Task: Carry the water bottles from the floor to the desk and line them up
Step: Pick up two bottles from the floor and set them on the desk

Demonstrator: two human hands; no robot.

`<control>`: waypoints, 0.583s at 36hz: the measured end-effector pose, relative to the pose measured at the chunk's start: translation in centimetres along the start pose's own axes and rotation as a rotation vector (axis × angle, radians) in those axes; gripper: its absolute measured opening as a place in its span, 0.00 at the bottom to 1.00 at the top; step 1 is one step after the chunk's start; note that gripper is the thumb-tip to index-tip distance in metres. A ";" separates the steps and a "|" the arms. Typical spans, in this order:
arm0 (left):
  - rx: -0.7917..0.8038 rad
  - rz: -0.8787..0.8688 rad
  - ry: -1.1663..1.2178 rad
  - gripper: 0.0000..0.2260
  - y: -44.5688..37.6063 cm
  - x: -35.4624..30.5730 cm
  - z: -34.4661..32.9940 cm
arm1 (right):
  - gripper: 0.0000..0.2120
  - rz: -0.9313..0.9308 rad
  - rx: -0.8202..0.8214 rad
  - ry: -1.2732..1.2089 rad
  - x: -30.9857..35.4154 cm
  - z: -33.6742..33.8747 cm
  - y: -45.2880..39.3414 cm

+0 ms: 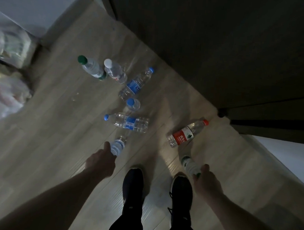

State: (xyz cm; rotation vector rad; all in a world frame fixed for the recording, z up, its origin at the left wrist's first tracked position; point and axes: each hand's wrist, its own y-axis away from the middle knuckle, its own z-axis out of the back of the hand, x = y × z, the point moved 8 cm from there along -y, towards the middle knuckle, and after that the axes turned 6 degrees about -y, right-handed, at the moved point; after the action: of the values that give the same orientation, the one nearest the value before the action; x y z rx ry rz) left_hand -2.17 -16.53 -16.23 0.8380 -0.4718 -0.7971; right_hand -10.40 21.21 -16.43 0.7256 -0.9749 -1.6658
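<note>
On the pale wooden floor (pixel 58 127), seen from above by a person looking down at their own feet, six water bottles are waiting to be collected, while two more are already in hand. The left hand (pixel 102 160) is curling its fingers round the top of a clear bottle with a blue label (pixel 117 146), which is hanging downward just above the boards. The right hand (pixel 206 180) is gripping a green-labelled bottle (pixel 189 165) near its cap end, the body pointing away from the person. Just beyond the right hand, a red-labelled bottle (pixel 187 133) is lying on its side. Ahead of the left hand, a blue-capped bottle (pixel 127 122) is lying flat; past it a small blue-capped one (pixel 133 104) is standing upright, then another blue-labelled bottle (pixel 137 83) is lying at a slant. Furthest away, a green-capped bottle (pixel 91 67) and a white-capped bottle (pixel 114 71) are standing side by side, touching. Two dark shoes (pixel 132 186) are planted between the arms. A dark piece of furniture (pixel 223 48) is filling the upper right — whether it is the desk cannot be told. This looks like the pick-up step — both hands are full, so the next move probably calls for straightening up, turning and carrying this pair to the desk before returning for the rest.
</note>
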 end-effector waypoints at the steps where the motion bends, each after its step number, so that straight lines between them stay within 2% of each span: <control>1: -0.003 0.005 -0.005 0.18 -0.1 -0.2 -0.2 | 0.27 -0.006 0.002 0.007 0.1 -0.1 -0.2; 6: 0.009 0.032 -0.072 0.20 -0.3 -0.4 -0.5 | 0.28 -0.024 0.017 0.047 0.3 0.0 -0.2; 12: 0.056 -0.041 -0.184 0.27 1.7 -1.6 0.1 | 0.19 0.032 -0.051 0.080 1.2 2.3 2.1; 15: 0.048 -0.087 -0.153 0.25 4.7 -2.7 1.9 | 0.16 0.091 -0.079 0.095 1.8 4.3 5.3; 21: -0.053 -0.232 -0.114 0.23 14.2 -5.4 8.1 | 0.21 0.197 -0.091 0.147 3.3 9.5 15.3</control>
State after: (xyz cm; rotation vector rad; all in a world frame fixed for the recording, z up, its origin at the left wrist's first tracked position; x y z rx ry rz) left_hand -4.64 -10.28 -0.40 0.8093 -0.4568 -1.0712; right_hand -12.14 18.31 1.60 0.6603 -0.8335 -1.4546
